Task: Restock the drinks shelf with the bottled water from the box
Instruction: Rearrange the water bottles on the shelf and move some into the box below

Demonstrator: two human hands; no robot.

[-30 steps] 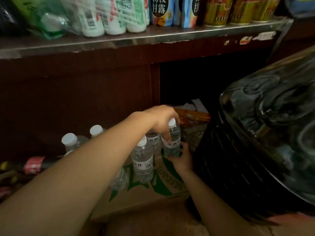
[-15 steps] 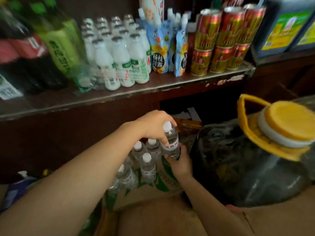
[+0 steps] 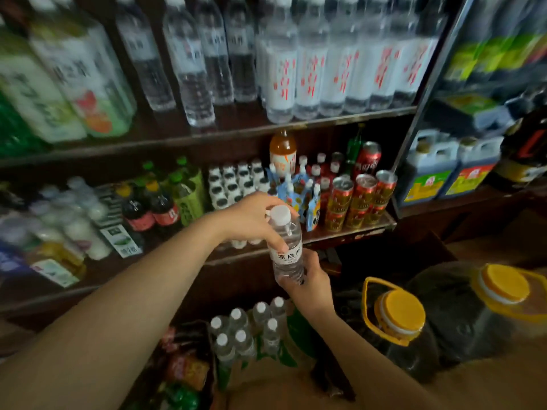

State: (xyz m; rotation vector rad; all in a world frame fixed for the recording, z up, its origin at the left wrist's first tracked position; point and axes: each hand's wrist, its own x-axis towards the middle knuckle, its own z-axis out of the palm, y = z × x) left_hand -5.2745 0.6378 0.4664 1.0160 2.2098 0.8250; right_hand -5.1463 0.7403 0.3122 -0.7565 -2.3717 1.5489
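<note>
While the water bottle is held upright in front of the shelves, it is gripped by both hands. The left hand is curled around its neck and shoulder, just below the white cap, with the thumb lying on the label. The right hand is wrapped around the bottom part of the bottle from below. The bottle is raised above the cardboard box, which is seen at the lower middle, and it touches no shelf.

In the box, several more bottles with white caps are standing close together. On the upper shelf, rows of clear water bottles are placed, some with red writing on white labels. On the lower shelf, red and gold cans, small white bottles and dark soda bottles are seen. To the right of the box, two large dark jugs with yellow lids are found near the right forearm. Much of the upper part is blurred.
</note>
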